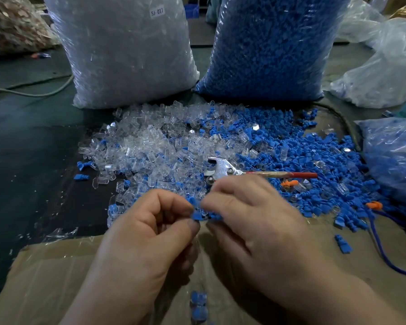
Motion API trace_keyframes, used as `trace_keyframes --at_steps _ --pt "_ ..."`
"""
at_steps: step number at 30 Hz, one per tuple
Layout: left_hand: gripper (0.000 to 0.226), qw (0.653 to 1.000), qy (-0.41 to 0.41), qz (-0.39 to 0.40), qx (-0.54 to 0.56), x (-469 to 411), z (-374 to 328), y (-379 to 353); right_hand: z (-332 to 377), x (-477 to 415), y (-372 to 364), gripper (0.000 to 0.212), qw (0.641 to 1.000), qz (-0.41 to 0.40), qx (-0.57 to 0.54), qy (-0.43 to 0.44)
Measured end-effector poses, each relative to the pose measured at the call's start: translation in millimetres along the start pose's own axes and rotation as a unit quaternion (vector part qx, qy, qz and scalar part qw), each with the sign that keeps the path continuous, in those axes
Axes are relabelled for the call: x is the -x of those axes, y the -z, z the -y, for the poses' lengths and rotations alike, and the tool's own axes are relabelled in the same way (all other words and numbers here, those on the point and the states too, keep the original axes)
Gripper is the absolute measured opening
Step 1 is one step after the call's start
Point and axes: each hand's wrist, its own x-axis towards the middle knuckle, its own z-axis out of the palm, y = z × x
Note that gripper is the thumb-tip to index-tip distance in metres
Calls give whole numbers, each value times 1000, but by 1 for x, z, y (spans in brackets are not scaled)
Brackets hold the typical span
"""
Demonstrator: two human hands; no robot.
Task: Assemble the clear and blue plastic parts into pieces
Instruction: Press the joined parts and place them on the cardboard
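Pinching small blue plastic part between left hand and right hand, both closed on it, at 6 o'clock of mixed clear-and-blue parts pile. Probably light, rigid, slippery; gripping by ends with fingertips.

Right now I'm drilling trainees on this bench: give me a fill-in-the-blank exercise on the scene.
1. The label on the clear bag reads ____.
2. The cutter has a ____ handle.
3. Both hands pinch a ____ part.
4. Two stray parts in the pile are ____.

Missing: SJ-017; red; blue; orange
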Motion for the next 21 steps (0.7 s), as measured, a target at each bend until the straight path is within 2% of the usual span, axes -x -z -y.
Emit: trace_keyframes --at_steps 2,4,6,11,14,17,21 --pt "28 1000 -7 -11 -28 -1 2 4 -14 -3 6 55 989 51 112 -86" --pt "33 998 -12 -7 -57 -1 2 6 -30 -6 12 75 960 123 183 -171" --pt "35 998 -10 -4 -64 0 1 7 -42 -6 12 81 942 163 220 -194" --pt "34 999 -6 -5 -52 -2 1 10 -44 -11 13 76 936 162 238 -202" --pt "34 999 -8 -19 -51 -3 0 12 -43 -13 16 65 939 141 236 -207" --pt "35 998 -20 -36 -39 -3 -1 12 -37 -12 23 56 962 82 172 -195" --pt "34 998 -30 -58 -19 -4 -2 15 -18 -5 33 42 989 36 90 -114"
